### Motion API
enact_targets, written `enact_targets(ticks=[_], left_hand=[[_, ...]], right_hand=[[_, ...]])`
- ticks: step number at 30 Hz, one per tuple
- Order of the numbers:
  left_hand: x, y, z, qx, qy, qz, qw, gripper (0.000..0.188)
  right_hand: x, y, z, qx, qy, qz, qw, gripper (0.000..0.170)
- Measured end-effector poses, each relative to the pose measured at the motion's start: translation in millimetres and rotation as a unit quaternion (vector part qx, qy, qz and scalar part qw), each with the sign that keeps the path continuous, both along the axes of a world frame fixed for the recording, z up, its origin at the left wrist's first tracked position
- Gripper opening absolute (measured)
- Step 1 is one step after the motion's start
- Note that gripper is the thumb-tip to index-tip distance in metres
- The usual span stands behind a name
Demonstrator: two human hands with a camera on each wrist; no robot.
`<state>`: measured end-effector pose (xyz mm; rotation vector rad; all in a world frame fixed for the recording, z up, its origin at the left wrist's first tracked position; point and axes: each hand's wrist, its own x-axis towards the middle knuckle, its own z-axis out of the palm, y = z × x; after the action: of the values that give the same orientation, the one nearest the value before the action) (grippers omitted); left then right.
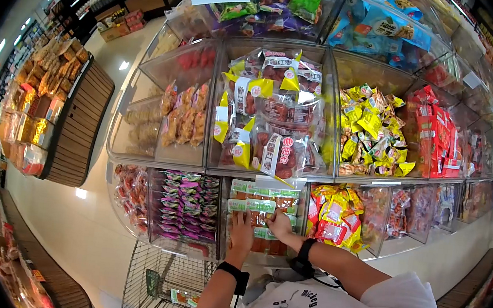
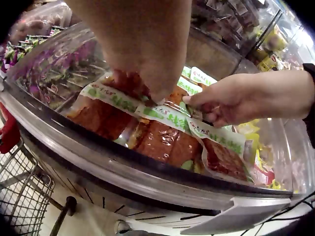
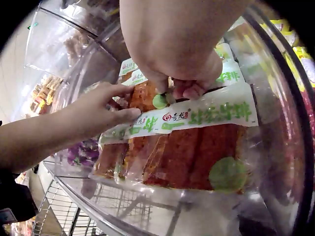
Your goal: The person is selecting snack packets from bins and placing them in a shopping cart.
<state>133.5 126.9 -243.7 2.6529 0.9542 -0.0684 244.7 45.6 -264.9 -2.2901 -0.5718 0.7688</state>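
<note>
Flat clear packets (image 3: 197,152) of reddish-brown food with white and green headers lie in overlapping rows in a clear bin. My left hand (image 1: 242,230) is at the lower left of one packet (image 1: 251,205), thumb on the near side and fingers over it. At that packet's lower right corner, beside a green round mark, my right hand (image 1: 280,225) pinches the edge with thumb and curled fingers. In the left wrist view my left hand (image 2: 142,78) hides part of the row, and the right hand (image 2: 221,98) comes in from the right.
Purple-and-green packets (image 1: 188,205) fill the bin to the left, yellow-and-red bags (image 1: 336,214) the one to the right. Above are bins of larger bags (image 1: 284,110). A wire shopping cart (image 1: 141,269) stands below left. A clear bin wall (image 2: 98,157) runs along the front.
</note>
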Motion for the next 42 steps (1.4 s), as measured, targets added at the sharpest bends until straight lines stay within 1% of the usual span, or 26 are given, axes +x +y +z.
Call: enact_targets(ticks=[2,5,9,10,13,14,15,16,17,18,20,21,22,24,25,26,28,29,32,33,36,37,38,40,41,42], left_hand=[[-1,0,0,-0.004,-0.008,0.001,1.0,0.058],[-6,1,8,-0.019,0.007,-0.007,1.0,0.056],[-22,-3,16,-0.075,-0.067,-0.001,0.995,0.053],[-29,-5,22,-0.084,-0.087,-0.003,0.993,0.052],[-60,-15,42,-0.097,-0.171,0.009,0.98,0.048],[-72,-19,50,-0.098,-0.204,0.015,0.974,0.046],[-90,-25,58,-0.092,-0.25,0.023,0.964,0.043],[-109,-32,69,-0.093,-0.261,0.036,0.96,0.042],[-131,-39,82,-0.094,-0.272,0.048,0.956,0.042],[-152,-46,87,-0.095,-0.284,0.061,0.952,0.041],[-206,-67,80,-0.104,-0.3,0.121,0.94,0.038],[-233,-79,78,-0.107,-0.29,0.151,0.939,0.036],[-261,-92,74,-0.111,-0.28,0.183,0.936,0.034],[-326,-120,49,-0.115,-0.249,0.234,0.933,0.032],[-349,-132,45,-0.117,-0.232,0.264,0.929,0.031],[-369,-143,41,-0.136,-0.239,0.301,0.913,0.031],[-414,-170,41,-0.17,-0.252,0.388,0.87,0.029],[-441,-181,9,-0.189,-0.291,0.44,0.828,0.028],[-477,-204,29,-0.173,-0.277,0.516,0.792,0.027],[-488,-208,29,-0.193,-0.311,0.526,0.768,0.027],[-517,-230,-11,-0.178,-0.277,0.578,0.747,0.028],[-519,-234,-15,-0.155,-0.232,0.59,0.758,0.028],[-519,-236,-19,-0.172,-0.235,0.606,0.74,0.028],[-518,-234,-10,-0.206,-0.238,0.634,0.706,0.029],[-519,-231,-8,-0.188,-0.248,0.641,0.702,0.029],[-518,-231,-12,-0.129,-0.203,0.645,0.725,0.027]], right_hand=[[0,0,3,-0.009,-0.003,0.015,1.0,0.03],[-4,-1,1,0.005,-0.03,-0.002,1.0,0.032],[-5,-3,6,0.033,-0.065,0.0,0.997,0.035],[-3,-4,10,-0.024,-0.055,0.035,0.998,0.032],[-8,-9,1,0.003,-0.111,0.037,0.993,0.028],[-10,-10,-1,0.005,-0.107,0.028,0.994,0.028],[-14,-10,13,0.024,-0.091,0.013,0.995,0.028],[-20,-11,26,0.044,-0.076,-0.002,0.996,0.028],[-24,-13,17,0.054,-0.132,0.013,0.99,0.027],[-33,-16,24,0.083,-0.129,0.027,0.988,0.027],[-57,-21,48,0.141,-0.123,0.057,0.981,0.027],[-73,-23,60,0.147,-0.105,0.073,0.981,0.027],[-95,-27,68,0.213,-0.137,0.109,0.961,0.025],[-140,-36,96,0.192,-0.101,0.194,0.957,0.025],[-163,-41,99,0.179,-0.067,0.235,0.953,0.024],[-185,-44,98,0.204,-0.048,0.271,0.94,0.025],[-233,-49,89,0.202,-0.026,0.343,0.917,0.025],[-256,-52,83,0.182,-0.021,0.386,0.904,0.026],[-318,-53,70,0.14,0.051,0.508,0.848,0.025],[-339,-49,65,0.13,0.064,0.545,0.826,0.025],[-391,-28,46,0.099,0.098,0.63,0.764,0.025],[-408,-18,38,0.088,0.102,0.656,0.742,0.024],[-428,-4,29,0.076,0.104,0.681,0.721,0.023],[-472,24,4,0.038,0.098,0.722,0.684,0.022],[-494,37,-13,0.01,0.088,0.739,0.668,0.022],[-517,48,-26,-0.018,0.081,0.754,0.652,0.022]])
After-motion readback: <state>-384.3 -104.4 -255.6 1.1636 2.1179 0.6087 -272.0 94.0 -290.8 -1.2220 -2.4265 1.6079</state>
